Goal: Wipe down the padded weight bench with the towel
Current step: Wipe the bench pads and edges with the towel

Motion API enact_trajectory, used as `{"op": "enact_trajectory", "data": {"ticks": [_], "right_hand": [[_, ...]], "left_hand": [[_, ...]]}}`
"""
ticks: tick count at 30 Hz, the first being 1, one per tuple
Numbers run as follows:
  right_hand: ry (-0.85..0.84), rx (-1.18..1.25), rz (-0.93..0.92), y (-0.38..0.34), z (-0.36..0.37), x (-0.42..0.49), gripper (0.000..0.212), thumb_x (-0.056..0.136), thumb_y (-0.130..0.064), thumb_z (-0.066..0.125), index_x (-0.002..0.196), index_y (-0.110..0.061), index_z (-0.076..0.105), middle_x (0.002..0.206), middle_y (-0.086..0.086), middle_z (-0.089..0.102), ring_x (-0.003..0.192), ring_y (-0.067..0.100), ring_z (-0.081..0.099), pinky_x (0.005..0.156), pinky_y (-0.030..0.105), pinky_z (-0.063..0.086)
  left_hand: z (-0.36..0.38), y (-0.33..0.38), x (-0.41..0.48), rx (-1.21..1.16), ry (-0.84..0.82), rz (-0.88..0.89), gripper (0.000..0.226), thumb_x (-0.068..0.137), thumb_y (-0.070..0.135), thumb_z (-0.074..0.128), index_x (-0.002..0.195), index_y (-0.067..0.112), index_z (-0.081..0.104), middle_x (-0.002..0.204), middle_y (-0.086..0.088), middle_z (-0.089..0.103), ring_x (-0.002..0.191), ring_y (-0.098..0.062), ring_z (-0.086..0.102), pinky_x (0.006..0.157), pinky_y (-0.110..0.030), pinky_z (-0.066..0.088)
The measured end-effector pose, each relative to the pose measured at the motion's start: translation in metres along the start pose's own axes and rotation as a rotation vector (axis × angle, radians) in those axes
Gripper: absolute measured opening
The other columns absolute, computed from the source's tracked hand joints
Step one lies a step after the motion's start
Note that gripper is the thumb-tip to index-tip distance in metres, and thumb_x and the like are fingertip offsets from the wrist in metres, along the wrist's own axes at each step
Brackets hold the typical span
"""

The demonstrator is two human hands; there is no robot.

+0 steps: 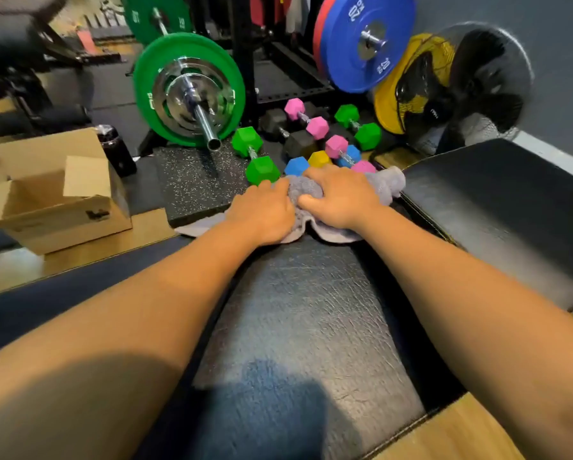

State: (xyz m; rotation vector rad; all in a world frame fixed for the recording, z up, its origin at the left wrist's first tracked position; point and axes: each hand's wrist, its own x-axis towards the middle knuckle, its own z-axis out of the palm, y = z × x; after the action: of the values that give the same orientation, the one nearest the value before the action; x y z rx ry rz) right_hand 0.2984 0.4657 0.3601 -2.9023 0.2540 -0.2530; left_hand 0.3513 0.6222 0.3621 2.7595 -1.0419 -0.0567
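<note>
Stretching away from the near edge, the black padded weight bench [305, 310] fills the middle of the view, its cracked vinyl seat catching the light. At its far end lies the grey towel [389, 185], bunched up on the pad with one corner trailing off the left edge. The left hand [261, 214] grips the towel's left part, fingers curled down into the cloth. Just to its right, the right hand [339, 197] clutches the bunched middle, thumb and fingers tucked into the folds. The two hands nearly touch. To the right, a second black pad [510, 210] angles away. On the left sits an open cardboard box [56, 194], with a dark bottle [117, 151] just behind it. Beyond the towel, green, pink, blue and yellow hex dumbbells [255, 154] cluster together. Farther off, a barbell with green plates [188, 91] stands at the far edge of a speckled rubber mat [195, 184], and a blue 20 kg plate [364, 38] hangs beside a floor fan [454, 88]
</note>
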Motion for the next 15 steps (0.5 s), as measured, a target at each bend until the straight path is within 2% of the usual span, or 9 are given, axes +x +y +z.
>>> {"op": "enact_trajectory", "data": {"ticks": [2, 4, 6, 8, 11, 15], "right_hand": [[0.028, 0.087, 0.093, 0.029, -0.006, -0.017, 0.072, 0.064, -0.066, 0.032, 0.122, -0.03, 0.055, 0.126, 0.009, 0.059, 0.114, 0.032, 0.055, 0.087, 0.041, 0.042], [0.055, 0.194, 0.187, 0.048, -0.011, -0.042, 0.075, 0.068, -0.061, 0.039, 0.136, -0.03, 0.047, 0.138, 0.007, 0.052, 0.126, 0.027, 0.048, 0.092, 0.036, 0.038], [0.092, 0.228, 0.255, 0.061, -0.012, -0.069, 0.073, 0.07, -0.059, 0.042, 0.138, -0.032, 0.044, 0.136, 0.008, 0.054, 0.126, 0.027, 0.048, 0.086, 0.033, 0.035], [0.103, 0.206, 0.306, 0.064, -0.015, -0.094, 0.07, 0.071, -0.058, 0.045, 0.137, -0.035, 0.043, 0.131, 0.009, 0.058, 0.122, 0.029, 0.052, 0.085, 0.034, 0.035], [0.08, 0.187, 0.328, 0.059, -0.02, -0.122, 0.067, 0.072, -0.058, 0.044, 0.136, -0.04, 0.041, 0.13, 0.012, 0.057, 0.122, 0.03, 0.051, 0.092, 0.039, 0.038], [0.048, 0.072, 0.319, 0.038, -0.019, -0.163, 0.069, 0.072, -0.063, 0.035, 0.139, -0.044, 0.036, 0.139, 0.012, 0.043, 0.123, 0.037, 0.042, 0.099, 0.046, 0.035]], "left_hand": [[0.007, 0.028, 0.014, 0.027, -0.002, 0.049, 0.04, 0.094, 0.032, 0.031, 0.13, 0.014, 0.038, 0.128, -0.018, 0.048, 0.118, -0.04, 0.046, 0.093, -0.052, 0.041], [0.015, 0.054, 0.016, 0.062, -0.021, 0.111, 0.048, 0.095, 0.035, 0.03, 0.14, 0.018, 0.03, 0.143, -0.016, 0.038, 0.131, -0.037, 0.036, 0.102, -0.054, 0.035], [0.021, 0.075, 0.004, 0.082, -0.049, 0.154, 0.056, 0.097, 0.039, 0.026, 0.15, 0.024, 0.015, 0.158, -0.012, 0.017, 0.144, -0.033, 0.015, 0.114, -0.057, 0.017], [0.023, 0.091, -0.02, 0.073, -0.072, 0.172, 0.058, 0.098, 0.043, 0.024, 0.152, 0.027, 0.007, 0.161, -0.007, 0.005, 0.148, -0.03, 0.002, 0.116, -0.057, 0.002], [0.022, 0.104, -0.061, 0.065, -0.099, 0.181, 0.061, 0.097, 0.044, 0.024, 0.152, 0.026, 0.006, 0.161, -0.006, 0.001, 0.148, -0.03, -0.003, 0.116, -0.057, -0.002], [0.023, 0.102, -0.11, 0.061, -0.092, 0.176, 0.062, 0.097, 0.045, 0.025, 0.152, 0.027, 0.004, 0.161, -0.006, 0.002, 0.148, -0.028, -0.003, 0.116, -0.056, -0.001]]}}
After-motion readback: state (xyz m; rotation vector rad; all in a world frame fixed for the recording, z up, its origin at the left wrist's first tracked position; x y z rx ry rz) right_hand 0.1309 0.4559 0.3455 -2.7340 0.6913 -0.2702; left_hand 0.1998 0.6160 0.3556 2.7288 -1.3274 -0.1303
